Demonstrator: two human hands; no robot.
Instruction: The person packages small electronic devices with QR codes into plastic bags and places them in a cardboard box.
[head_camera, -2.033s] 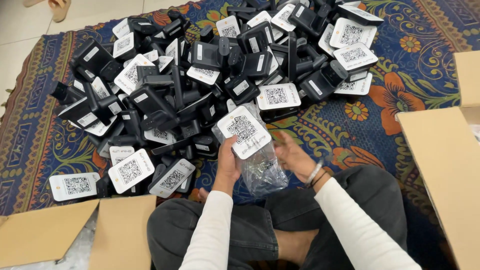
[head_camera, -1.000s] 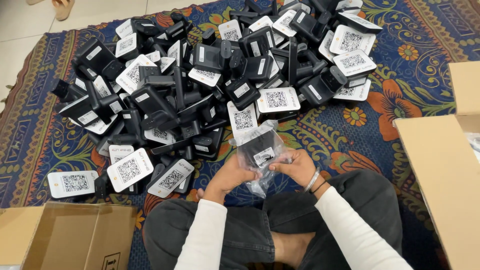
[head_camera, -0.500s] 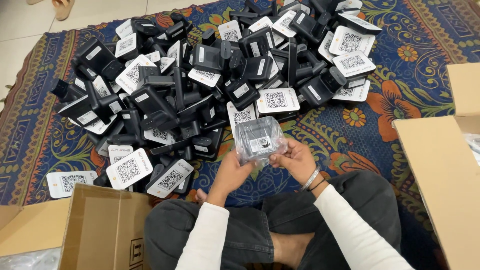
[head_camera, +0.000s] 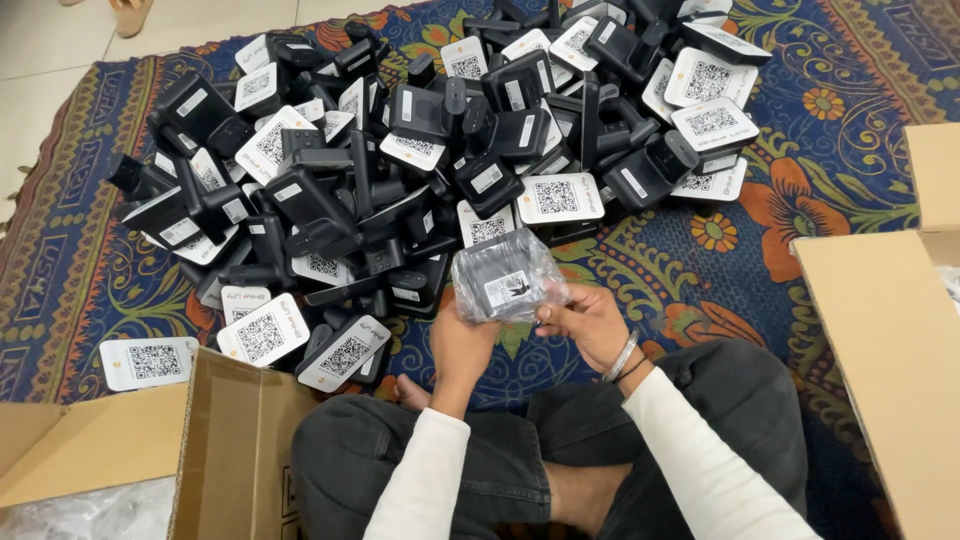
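Patterned rug (head_camera: 700, 270) on a pale tile floor (head_camera: 60, 60), blue w/ orange flowers, seen from above over crossed legs in dark trousers (head_camera: 480, 470). Big heap of black devices (head_camera: 400, 170) piled on the rug just beyond the hands, lots of them w/ white code-printed cards mixed in; a few loose cards (head_camera: 150, 362) lying at the heap's near-left edge.

Holding a bagged black device (head_camera: 503, 277) up btwn both hands, right at the heap's near edge and above the knees. Clear crinkly plastic wrapped round it, small white label facing up. Left hand (head_camera: 462, 345) under and behind the bag's left side, grip closed on its lower corner. Right hand (head_camera: 585, 320) on the bag's right side, fingertips pinching the plastic edge, thumb on top; silver bangle (head_camera: 622, 357) on that wrist. Both sleeves white, long.

Open cardboard box (head_camera: 240, 440) near-left of the heap, next to the left knee, flap spread out flat w/ some clear plastic showing at the bottom corner. Second cardboard box (head_camera: 890, 350) to the right of the heap, only its flap and side wall in shot. Sandal (head_camera: 130, 15) on the tiles past the heap's far-left corner.
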